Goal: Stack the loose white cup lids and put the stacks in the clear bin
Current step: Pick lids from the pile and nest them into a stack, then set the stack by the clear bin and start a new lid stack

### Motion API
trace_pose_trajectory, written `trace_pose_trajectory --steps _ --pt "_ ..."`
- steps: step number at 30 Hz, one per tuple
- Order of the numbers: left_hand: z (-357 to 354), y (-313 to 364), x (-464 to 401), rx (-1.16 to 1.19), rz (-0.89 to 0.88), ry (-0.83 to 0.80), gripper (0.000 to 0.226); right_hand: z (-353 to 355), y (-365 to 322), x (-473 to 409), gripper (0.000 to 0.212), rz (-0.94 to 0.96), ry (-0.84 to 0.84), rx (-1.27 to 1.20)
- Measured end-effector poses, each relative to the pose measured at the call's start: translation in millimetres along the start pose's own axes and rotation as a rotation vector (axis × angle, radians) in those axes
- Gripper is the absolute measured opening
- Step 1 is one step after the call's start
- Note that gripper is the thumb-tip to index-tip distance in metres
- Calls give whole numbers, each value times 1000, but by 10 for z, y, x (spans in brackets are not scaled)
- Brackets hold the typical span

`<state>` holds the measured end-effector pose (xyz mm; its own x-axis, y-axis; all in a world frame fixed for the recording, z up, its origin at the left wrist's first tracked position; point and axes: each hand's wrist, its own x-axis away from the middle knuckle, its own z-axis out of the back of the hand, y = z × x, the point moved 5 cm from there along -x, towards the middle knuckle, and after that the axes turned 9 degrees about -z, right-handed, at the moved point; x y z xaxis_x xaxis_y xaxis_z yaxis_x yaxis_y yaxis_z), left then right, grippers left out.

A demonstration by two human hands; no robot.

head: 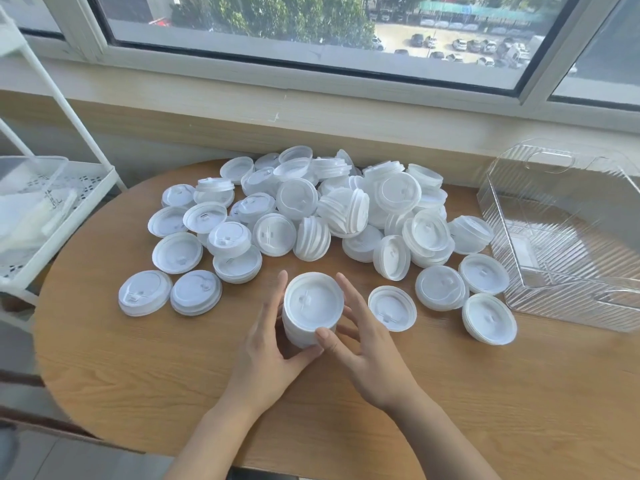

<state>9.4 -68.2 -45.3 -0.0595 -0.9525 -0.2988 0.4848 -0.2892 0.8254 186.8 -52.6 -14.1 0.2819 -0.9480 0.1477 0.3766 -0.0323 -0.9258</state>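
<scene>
A short stack of white cup lids point(313, 306) stands on the round wooden table point(138, 382) in front of me. My left hand point(266, 344) grips it from the left, thumb curled round its base. My right hand point(367, 344) touches its right side with straight, spread fingers and the thumb tip on the front. Behind lies a big heap of loose white lids point(329, 209), some in small tilted stacks. Single lids point(392, 308) lie right of my hands. The clear ribbed bin point(588, 306) stands at the right with no lids in it.
A white metal rack point(86, 188) at the left holds a clear container point(27, 188). The window sill point(311, 109) runs behind the table. More lids point(144, 297) lie at the left front, and a low stack point(489, 318) sits close to the bin.
</scene>
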Motion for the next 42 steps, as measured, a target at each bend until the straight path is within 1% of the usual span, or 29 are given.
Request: trace_pose_trajectory --steps 4,9,16,20,25,30,36,42 --pt "8 -73 -82 28 27 -1 117 -24 -31 -75 79 -10 19 -24" --pt "-49 -35 -190 47 -8 -28 116 83 -20 -70 82 -25 50 -18" --pt "-222 198 -67 48 -69 -59 115 319 64 212 80 8 114 53" --pt "-411 422 30 66 -103 -96 112 513 132 472 75 43 168 54" --pt "-779 807 -52 99 -171 -160 111 931 159 792 74 60 297 13" --pt "-1280 1161 -214 139 -206 -237 109 1428 274 1047 74 28 410 -14" --pt "-1971 1444 -322 197 -237 -424 107 1982 558 1355 73 -27 537 -48" --pt "-2529 1686 -463 146 -330 -516 105 2390 848 1578 67 -64 626 -94"
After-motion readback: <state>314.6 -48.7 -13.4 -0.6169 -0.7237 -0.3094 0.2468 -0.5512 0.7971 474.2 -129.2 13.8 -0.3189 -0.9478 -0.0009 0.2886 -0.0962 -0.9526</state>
